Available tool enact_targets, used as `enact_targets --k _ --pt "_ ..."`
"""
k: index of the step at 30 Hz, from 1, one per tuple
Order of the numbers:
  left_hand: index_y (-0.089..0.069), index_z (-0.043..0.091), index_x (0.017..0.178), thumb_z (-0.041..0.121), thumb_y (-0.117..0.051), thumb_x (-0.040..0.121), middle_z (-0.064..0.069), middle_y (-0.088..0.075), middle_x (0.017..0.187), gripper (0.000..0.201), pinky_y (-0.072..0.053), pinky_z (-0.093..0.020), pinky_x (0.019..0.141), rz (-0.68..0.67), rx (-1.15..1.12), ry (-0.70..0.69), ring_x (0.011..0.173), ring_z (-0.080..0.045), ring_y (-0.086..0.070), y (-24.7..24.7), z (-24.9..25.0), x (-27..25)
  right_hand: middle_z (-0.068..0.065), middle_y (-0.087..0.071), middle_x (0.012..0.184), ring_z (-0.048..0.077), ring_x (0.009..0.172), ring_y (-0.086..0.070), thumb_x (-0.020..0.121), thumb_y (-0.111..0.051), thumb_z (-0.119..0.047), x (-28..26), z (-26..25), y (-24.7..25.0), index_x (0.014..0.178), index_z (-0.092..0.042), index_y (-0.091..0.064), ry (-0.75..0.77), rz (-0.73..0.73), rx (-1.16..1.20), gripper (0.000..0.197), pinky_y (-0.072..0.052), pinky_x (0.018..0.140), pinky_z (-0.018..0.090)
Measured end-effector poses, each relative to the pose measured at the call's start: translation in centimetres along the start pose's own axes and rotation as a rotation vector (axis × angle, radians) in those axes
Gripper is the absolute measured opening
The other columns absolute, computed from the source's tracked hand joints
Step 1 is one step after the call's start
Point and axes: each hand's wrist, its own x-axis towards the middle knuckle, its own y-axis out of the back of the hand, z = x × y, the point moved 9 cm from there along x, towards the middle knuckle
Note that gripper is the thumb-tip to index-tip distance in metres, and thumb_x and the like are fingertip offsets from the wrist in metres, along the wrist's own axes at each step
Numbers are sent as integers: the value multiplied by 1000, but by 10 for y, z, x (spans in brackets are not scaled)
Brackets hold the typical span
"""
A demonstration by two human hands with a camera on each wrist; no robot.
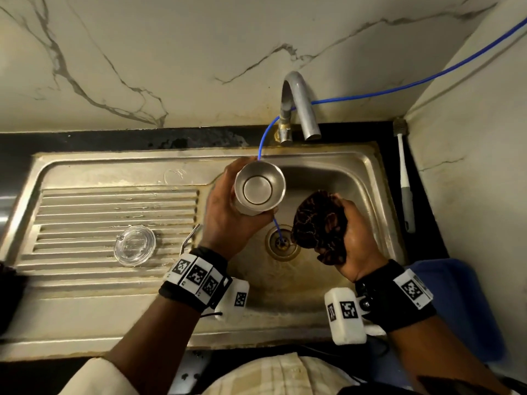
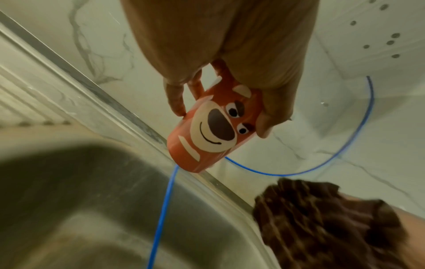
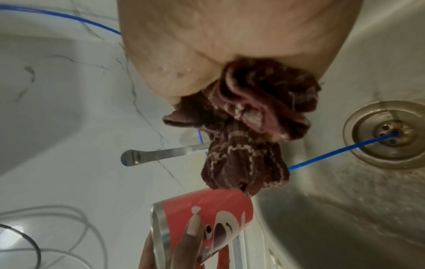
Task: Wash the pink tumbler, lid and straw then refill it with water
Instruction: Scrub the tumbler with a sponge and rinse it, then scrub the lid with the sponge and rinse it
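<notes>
Left hand [image 1: 228,212] grips the pink tumbler [image 1: 259,188] over the sink's [image 1: 368,172] back-left corner, while right hand [image 1: 353,238] beside it clutches a dark cloth [image 1: 319,220]

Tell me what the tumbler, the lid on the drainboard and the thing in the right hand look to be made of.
Tumbler: brushed steel inside, judging by the dull grey sheen; glossy pink printed outside, seen from the left wrist.
Lid: clear plastic, probably; the drainboard ribs show through it.
Cloth in the right hand: dark brown woven or knitted fabric, crumpled in soft folds, with pale threads; it looks wet.
</notes>
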Motion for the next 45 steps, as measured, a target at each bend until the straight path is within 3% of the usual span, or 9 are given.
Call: enact_targets --k 9,13,20,24,30,33,37,41,45 --pt "-54 18 140 12 -99 64 -1 -62 138 89 -60 -29 91 289 80 212 126 -18 -60 122 -83 22 18 -76 118 32 97 -73 102 -50 -60 30 18 -10 129 -12 -74 -24 21 -83 60 -56 58 26" --pt "-57 26 135 21 -92 57 3 -66 130 86 -57 -28 93 347 149 308 117 -16 -64 160 -115 31 14 -78 117 32 99 -74 94 -59 -67 42 22 -13 117 -23 -80 -6 69 -144 54 -47 84 40" --pt "-56 28 133 11 -93 60 6 -66 125 84 -55 -21 88 373 150 382 113 -12 -64 176 -133 42 9 -80 102 16 71 -77 101 -57 -56 46 18 -33 124 -18 -74 3 38 -142 47 -53 47 24" --pt "-53 18 139 11 -96 64 1 -64 127 87 -49 -8 84 366 215 371 110 -7 -62 178 -131 45 7 -81 105 20 81 -78 98 -58 -60 45 23 -30 121 -22 -74 9 49 -207 47 -54 53 26" --pt "-43 20 149 57 -99 55 -4 -53 143 116 -46 -36 110 227 416 444 133 -21 -51 183 -134 23 9 -77 94 15 52 -64 91 -59 -72 38 32 -18 130 -21 -71 -6 46 -311 66 -41 44 21" --pt "-48 14 151 54 -95 65 -13 -48 149 106 -40 -42 116 100 611 545 141 -31 -42 184 -141 -20 9 -80 97 13 50 -65 92 -57 -71 34 35 -15 127 -22 -72 23 39 -336 62 -37 43 23" --pt "-49 21 153 57 -96 61 -8 -44 155 110 -40 -61 113 -17 790 651 145 -32 -34 192 -154 -76 3 -77 77 13 44 -59 98 -54 -64 26 39 -19 113 -23 -75 14 33 -370 48 -32 47 24" --pt "-44 29 156 54 -99 56 -3 -39 158 117 -34 -64 112 -47 887 684 147 -29 -32 198 -154 -94 1 -76 72 11 43 -60 102 -53 -57 20 38 -29 107 -23 -75 25 3 -381 41 -32 49 23" --pt "-48 26 155 34 -99 65 -10 -49 147 104 -46 -58 103 -45 880 696 135 -35 -40 203 -158 -103 0 -76 72 11 43 -60 102 -54 -56 14 32 -39 106 -24 -75 70 -13 -412 39 -29 51 28"
